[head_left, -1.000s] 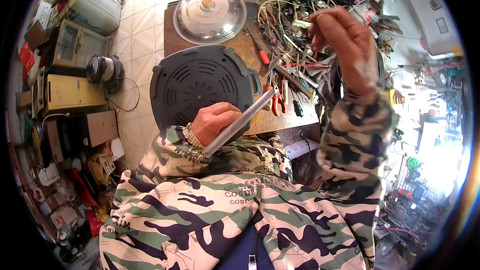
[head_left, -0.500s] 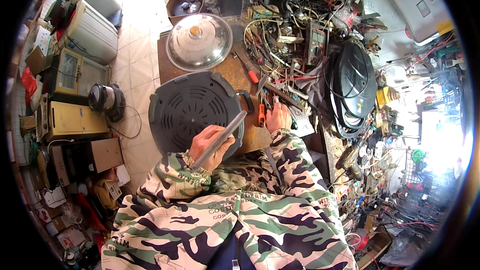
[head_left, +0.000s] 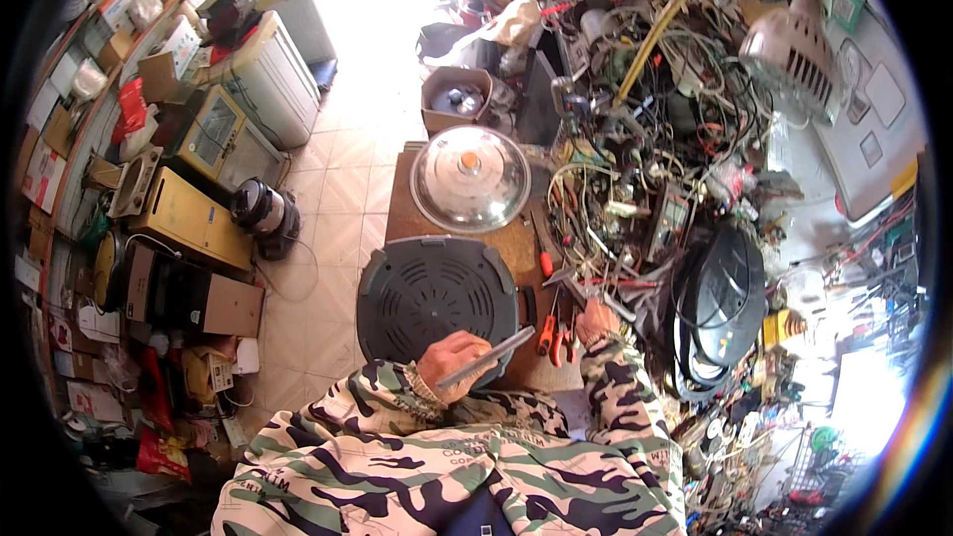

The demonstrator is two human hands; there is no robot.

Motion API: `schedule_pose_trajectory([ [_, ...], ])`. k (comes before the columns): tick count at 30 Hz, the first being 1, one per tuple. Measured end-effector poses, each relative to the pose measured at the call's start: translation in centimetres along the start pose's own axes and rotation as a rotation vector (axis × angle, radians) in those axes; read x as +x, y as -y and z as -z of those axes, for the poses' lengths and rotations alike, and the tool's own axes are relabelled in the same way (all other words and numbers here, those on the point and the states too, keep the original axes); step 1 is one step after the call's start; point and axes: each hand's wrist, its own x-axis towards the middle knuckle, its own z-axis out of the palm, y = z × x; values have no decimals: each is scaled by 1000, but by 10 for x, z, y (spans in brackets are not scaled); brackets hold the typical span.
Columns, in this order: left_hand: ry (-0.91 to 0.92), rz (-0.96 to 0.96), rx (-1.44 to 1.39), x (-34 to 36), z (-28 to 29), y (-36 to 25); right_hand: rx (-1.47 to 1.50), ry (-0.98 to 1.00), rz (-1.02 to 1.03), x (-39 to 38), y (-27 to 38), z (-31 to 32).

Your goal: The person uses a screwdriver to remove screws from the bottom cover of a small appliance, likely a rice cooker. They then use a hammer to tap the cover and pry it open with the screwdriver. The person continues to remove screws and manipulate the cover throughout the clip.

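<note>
My left hand [head_left: 452, 362] grips a flat grey metal bar [head_left: 486, 357] slanting over the near edge of an upturned dark grey plastic appliance base [head_left: 427, 298] with vent slots. My right hand [head_left: 598, 321] is among tools at the right of the base, fingers curled on something I cannot make out. Just left of that hand lie orange-handled tools [head_left: 546, 335] and red-handled pliers [head_left: 561, 342]. A red-handled screwdriver [head_left: 546, 263] lies farther up the wooden worktable [head_left: 405, 194], where a steel lid with a knob [head_left: 447, 179] sits behind the base.
Tangled cables and parts [head_left: 675, 79] heap along the right, with a black oval appliance [head_left: 725, 293] and a lamp head [head_left: 794, 60]. A box [head_left: 459, 89] stands behind the lid. At left are cabinets [head_left: 194, 223] and a cylindrical appliance [head_left: 260, 210] on tiled floor [head_left: 333, 308].
My right hand has come down from a raised position onto the tools. The view has tilted up, showing more of the room's far end. The bar remains in my left hand.
</note>
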Motion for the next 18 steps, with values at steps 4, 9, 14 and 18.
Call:
schedule_pose_trajectory([
  [4, 58, 11, 66, -10, 1, 5, 287, -206, 123, -27, 21, 50],
  [9, 69, 35, 77, -2, 6, -4, 942, -107, 121, -151, 104, 214],
  [14, 18, 15, 62, -6, 4, -3, 774, -188, 305, -246, 135, 287],
  [18, 57, -61, 74, -4, 1, 7, 438, -87, 455, -278, 149, 300],
])
